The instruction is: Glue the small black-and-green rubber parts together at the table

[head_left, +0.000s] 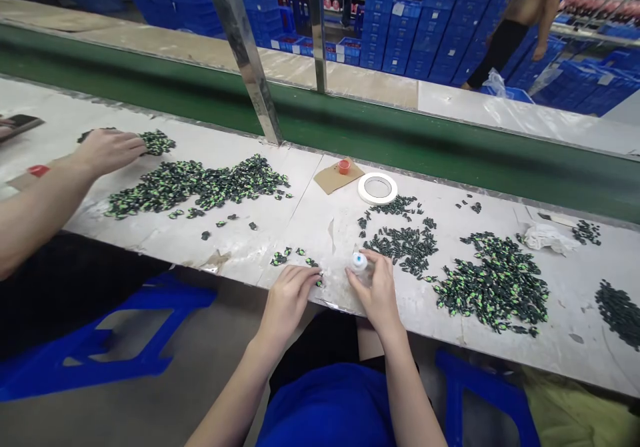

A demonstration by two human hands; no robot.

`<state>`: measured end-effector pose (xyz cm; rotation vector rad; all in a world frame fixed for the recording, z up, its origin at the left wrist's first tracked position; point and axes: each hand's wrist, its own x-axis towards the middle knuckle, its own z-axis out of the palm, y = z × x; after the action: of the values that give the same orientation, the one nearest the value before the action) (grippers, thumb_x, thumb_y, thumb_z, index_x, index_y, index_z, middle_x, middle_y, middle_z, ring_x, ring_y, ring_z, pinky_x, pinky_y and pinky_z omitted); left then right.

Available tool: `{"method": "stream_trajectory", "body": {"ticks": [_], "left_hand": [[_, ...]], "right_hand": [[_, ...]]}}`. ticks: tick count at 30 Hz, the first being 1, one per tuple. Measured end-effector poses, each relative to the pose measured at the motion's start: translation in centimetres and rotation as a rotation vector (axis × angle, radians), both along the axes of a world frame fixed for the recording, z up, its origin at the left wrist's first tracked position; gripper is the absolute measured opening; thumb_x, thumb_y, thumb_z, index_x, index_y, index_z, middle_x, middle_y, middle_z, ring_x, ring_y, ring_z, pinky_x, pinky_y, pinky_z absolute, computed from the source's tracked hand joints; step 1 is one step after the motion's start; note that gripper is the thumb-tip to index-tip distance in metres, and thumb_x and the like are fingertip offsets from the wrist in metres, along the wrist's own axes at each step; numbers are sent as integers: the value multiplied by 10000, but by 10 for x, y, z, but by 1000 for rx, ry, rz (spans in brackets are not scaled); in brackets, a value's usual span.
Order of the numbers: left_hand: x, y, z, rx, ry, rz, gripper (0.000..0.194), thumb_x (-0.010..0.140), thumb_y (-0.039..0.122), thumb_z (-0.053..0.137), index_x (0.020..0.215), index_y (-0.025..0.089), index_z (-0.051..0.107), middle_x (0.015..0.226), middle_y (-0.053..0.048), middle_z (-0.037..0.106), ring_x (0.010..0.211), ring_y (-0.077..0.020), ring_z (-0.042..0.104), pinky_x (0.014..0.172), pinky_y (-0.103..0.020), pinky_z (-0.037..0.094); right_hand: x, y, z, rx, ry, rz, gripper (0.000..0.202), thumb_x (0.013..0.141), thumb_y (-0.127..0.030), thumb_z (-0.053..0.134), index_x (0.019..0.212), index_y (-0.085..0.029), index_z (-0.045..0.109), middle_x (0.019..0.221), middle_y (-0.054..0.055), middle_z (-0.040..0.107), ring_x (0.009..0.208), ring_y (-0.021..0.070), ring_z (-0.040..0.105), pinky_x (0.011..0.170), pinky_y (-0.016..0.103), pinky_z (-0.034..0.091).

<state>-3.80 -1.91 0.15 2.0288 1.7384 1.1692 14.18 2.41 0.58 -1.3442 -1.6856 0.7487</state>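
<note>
Bottle with a white cap is held between thumb and fingers of your right hand. Left of the bottle, your left hand pinches nearly closed beside green-and-black pieces; I can't tell whether it grips one.

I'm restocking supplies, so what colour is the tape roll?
White; the tape roll shows best in the head view.

- On the worktop, tape lies right of cardboard carrying a cup.
- Before the tape, a bottle is in the right hand.
- One parts pile lies left of the cardboard, another pile right of the bottle.
- A belt runs behind the worktop; crates stand beyond.
</note>
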Motion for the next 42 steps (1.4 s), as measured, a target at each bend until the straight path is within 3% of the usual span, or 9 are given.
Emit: {"method": "stream_trajectory", "body": {"ticks": [4, 7, 12, 15, 22, 42], "left_hand": [[27, 8, -2, 14, -43, -122, 211, 940, 230, 486, 910, 192, 692, 796, -46, 708, 792, -197, 609, 687, -325, 550], [43, 14, -7, 24, -50, -148, 183, 918, 217, 525, 880, 204, 704, 794, -50, 702, 870, -227, 581, 756, -374, 553], [40, 16, -10, -49, -112, -133, 141, 848, 207, 624, 962, 224, 706, 909, -52, 719, 1060, -281, 580, 860, -446, 550], [36, 13, -9, -150, -158, -132, 144, 805, 172, 658, 923, 231, 713, 952, -57, 717, 1065, -275, 629, 858, -418, 564], [43, 11, -13, -216, -330, -66, 123, 785, 125, 652, 877, 184, 708, 955, -74, 718, 752, -196, 733, 781, -352, 596], [43, 14, -2, -206, -207, -41, 109, 748, 116, 690, 763, 223, 705, 780, -21, 769, 927, -255, 716, 861, -432, 540]], "right_hand": [[23, -12, 5, -168, 267, -61, 309, 774, -393, 678, 961, -209, 514, 938, 64, 679, 834, 206, 647, 736, 340, 519], [42, -20, 4, -115, 358, -186, 318, 710, -410, 727, 868, -194, 557, 753, 8, 653, 648, 164, 606, 589, 272, 479], [52, -25, -2, -47, 570, -419, 324, 697, -466, 712, 705, -162, 599, 619, -2, 598, 533, 132, 525, 501, 245, 400], [48, -28, -4, -92, 527, -489, 391, 722, -502, 681, 567, -171, 541, 470, -35, 498, 430, 106, 436, 434, 234, 343], [39, -33, 2, -99, 262, -418, 372, 733, -500, 666, 620, -147, 640, 518, 0, 584, 502, 146, 520, 492, 252, 433], [36, -33, -1, -94, 218, -402, 411, 759, -518, 651, 599, -139, 644, 515, -3, 556, 512, 132, 482, 488, 241, 417]]}}
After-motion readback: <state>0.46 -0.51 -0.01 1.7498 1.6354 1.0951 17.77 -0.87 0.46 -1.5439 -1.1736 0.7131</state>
